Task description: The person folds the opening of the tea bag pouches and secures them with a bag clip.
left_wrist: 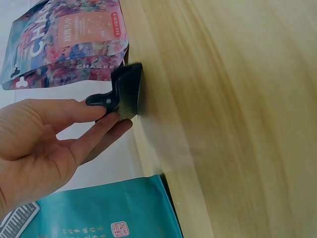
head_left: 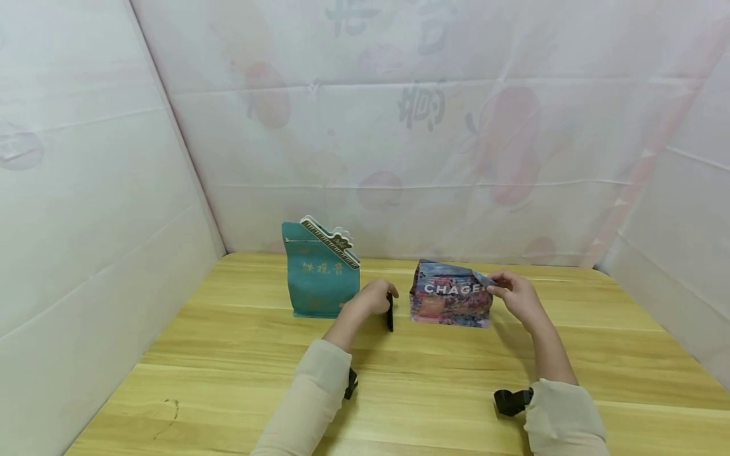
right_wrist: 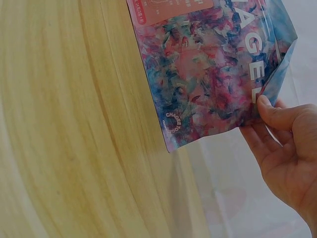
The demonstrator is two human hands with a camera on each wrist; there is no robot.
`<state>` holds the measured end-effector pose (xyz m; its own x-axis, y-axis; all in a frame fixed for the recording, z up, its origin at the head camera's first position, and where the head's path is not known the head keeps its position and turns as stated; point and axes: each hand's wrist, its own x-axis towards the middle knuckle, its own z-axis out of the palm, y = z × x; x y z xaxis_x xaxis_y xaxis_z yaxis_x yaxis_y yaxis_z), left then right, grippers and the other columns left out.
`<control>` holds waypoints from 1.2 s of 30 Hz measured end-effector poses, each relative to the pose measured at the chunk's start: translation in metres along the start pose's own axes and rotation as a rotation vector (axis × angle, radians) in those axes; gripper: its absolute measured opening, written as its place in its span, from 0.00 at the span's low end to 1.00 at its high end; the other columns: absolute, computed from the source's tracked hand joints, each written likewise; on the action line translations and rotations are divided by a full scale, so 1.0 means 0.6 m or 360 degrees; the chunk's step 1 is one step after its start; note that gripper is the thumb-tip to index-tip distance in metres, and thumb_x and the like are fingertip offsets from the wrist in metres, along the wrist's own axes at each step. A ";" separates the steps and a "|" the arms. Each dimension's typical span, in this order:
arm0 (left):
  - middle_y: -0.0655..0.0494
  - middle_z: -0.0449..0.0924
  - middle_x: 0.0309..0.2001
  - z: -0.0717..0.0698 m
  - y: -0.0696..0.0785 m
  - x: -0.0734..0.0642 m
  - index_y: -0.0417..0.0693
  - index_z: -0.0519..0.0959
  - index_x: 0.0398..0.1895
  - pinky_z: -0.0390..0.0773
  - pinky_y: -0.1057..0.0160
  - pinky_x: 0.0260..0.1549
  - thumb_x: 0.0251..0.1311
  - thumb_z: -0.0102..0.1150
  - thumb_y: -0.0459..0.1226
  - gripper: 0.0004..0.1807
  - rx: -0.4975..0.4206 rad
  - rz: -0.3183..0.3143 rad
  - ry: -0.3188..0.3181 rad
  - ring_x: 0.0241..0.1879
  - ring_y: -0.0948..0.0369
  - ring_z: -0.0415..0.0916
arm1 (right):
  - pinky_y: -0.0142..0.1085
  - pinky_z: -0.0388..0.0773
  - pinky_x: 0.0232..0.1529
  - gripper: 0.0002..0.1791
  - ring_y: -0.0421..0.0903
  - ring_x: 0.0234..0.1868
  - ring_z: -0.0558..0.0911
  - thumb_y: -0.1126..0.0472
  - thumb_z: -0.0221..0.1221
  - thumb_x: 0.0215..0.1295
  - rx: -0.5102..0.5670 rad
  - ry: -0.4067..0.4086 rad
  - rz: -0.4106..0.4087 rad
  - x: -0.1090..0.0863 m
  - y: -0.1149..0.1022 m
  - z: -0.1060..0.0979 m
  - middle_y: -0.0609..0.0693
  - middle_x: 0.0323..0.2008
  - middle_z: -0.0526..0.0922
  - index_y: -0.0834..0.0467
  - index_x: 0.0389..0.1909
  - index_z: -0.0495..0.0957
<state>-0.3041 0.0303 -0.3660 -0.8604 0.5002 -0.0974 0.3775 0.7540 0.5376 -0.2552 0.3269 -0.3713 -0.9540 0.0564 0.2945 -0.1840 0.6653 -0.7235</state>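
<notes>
My right hand (head_left: 516, 297) pinches the folded upper right corner of a pink and blue CHAGEE bag (head_left: 450, 304), which stands on the table with its top folded down. In the right wrist view, thumb and fingers grip the bag's edge. Between the two bags, my left hand (head_left: 373, 297) holds a black clip (left_wrist: 126, 91) by its handle, thumb on one side and fingers on the other. The clip is near the CHAGEE bag's left side, close over the table. A teal bag (head_left: 320, 285) stands left of this hand, with a decorated clip (head_left: 333, 244) across its top corner.
The wooden table (head_left: 433, 392) reaches back to a pale printed cloth wall (head_left: 353, 145). Cloth walls also rise at the left and right. Black camera mounts (head_left: 513, 401) are worn near both wrists.
</notes>
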 end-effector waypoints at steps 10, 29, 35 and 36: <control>0.54 0.75 0.27 0.000 -0.003 -0.004 0.41 0.78 0.27 0.72 0.55 0.36 0.57 0.60 0.33 0.05 -0.0089 -0.0151 -0.0053 0.26 0.59 0.71 | 0.47 0.72 0.45 0.12 0.61 0.49 0.73 0.69 0.53 0.65 0.0028 -0.0010 0.0020 -0.001 -0.001 -0.001 0.67 0.45 0.75 0.71 0.47 0.72; 0.53 0.77 0.33 0.003 -0.002 -0.002 0.39 0.80 0.34 0.71 0.63 0.30 0.59 0.57 0.32 0.05 -0.0091 -0.0170 -0.0025 0.28 0.61 0.70 | 0.45 0.72 0.43 0.11 0.60 0.49 0.73 0.69 0.54 0.65 0.0022 -0.0007 -0.0005 -0.001 -0.004 -0.001 0.67 0.44 0.75 0.71 0.46 0.72; 0.49 0.75 0.44 0.008 -0.001 0.002 0.39 0.79 0.44 0.68 0.65 0.30 0.54 0.56 0.24 0.14 0.0000 -0.0153 -0.0029 0.37 0.58 0.68 | 0.47 0.72 0.44 0.11 0.60 0.49 0.73 0.69 0.54 0.65 0.0016 -0.0002 -0.0009 -0.002 -0.005 -0.001 0.67 0.44 0.76 0.71 0.46 0.73; 0.50 0.75 0.42 0.010 -0.001 0.002 0.40 0.79 0.42 0.68 0.65 0.28 0.54 0.56 0.24 0.12 0.0005 -0.0154 -0.0020 0.36 0.58 0.68 | 0.45 0.72 0.44 0.11 0.60 0.48 0.73 0.69 0.54 0.65 0.0013 -0.0004 -0.0012 -0.002 -0.005 -0.001 0.67 0.44 0.76 0.71 0.46 0.73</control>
<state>-0.3033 0.0329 -0.3713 -0.8884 0.4305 -0.1593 0.2942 0.8004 0.5223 -0.2535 0.3254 -0.3692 -0.9531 0.0496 0.2984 -0.1931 0.6596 -0.7264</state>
